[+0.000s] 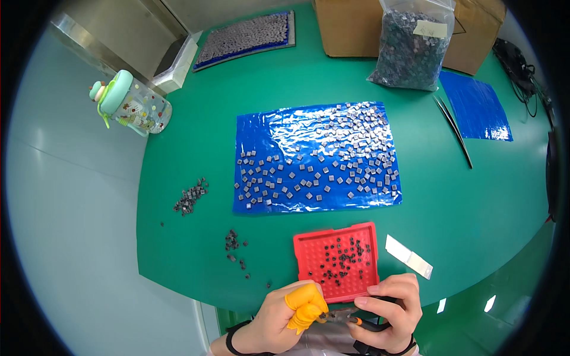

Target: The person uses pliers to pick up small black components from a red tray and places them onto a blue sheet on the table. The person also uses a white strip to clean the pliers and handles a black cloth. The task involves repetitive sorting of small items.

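At the table's near edge my left hand (274, 319) is closed, with yellow finger cots (304, 304) on its fingertips. It pinches a small dark part (323, 317), too small to name. My right hand (396, 311) is wrapped round the handles of a pair of pliers (341, 315), black with orange, whose jaws point left at that part. Just beyond both hands sits a red tray (373, 252) with a dimpled floor and many small black pieces scattered over it.
Behind the tray lies a blue film sheet (252, 133) dotted with small metallic squares. Dark pieces (190, 197) form loose piles at left. Tweezers (454, 130), a blue film piece (478, 107), a filled bag (412, 50), cardboard boxes (350, 29) and a bottle (139, 110) stand around.
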A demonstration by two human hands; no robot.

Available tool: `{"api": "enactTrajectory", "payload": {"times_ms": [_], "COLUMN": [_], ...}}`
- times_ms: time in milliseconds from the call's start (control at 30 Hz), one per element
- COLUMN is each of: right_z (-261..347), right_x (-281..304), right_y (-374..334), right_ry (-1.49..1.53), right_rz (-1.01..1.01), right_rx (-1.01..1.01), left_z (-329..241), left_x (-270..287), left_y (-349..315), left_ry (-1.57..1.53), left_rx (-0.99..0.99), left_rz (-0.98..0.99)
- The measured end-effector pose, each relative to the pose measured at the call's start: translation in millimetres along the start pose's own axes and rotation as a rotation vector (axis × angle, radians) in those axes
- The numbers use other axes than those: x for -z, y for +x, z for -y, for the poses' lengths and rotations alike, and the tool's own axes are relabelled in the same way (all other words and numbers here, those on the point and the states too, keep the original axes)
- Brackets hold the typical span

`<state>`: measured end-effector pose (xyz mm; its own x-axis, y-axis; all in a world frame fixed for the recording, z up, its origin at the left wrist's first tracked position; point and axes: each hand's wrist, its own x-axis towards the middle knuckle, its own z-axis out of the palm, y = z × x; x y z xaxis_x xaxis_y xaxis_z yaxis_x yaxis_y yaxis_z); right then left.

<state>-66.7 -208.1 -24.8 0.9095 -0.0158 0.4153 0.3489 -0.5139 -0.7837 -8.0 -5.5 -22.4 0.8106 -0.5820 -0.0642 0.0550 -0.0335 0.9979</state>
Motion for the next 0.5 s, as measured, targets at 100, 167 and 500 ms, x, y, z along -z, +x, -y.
{"api": "enactTrajectory", "payload": {"times_ms": [100, 167, 500], "right_z": [4.1, 3.4, 2.7], "right_x": [4.9, 6.3, 2.4], "right_y": [2.9, 2.5, 6.0], "right_ry": [-0.007, -0.019, -0.012], "right_rz": [-0.044, -0.067, -0.041], "right_rx": [-0.004, -0.024, -0.047], "left_z": [-3.8, -11.2, -8.7], "left_x": [-20.2, -25.7, -12.7], "left_y": [3.7, 2.6, -2.4], "left_ry": [-0.290, -0.349, -0.148], "left_rx": [-0.089, -0.085, 0.007], "left_rz": [-0.252, -0.299, -0.332]}}
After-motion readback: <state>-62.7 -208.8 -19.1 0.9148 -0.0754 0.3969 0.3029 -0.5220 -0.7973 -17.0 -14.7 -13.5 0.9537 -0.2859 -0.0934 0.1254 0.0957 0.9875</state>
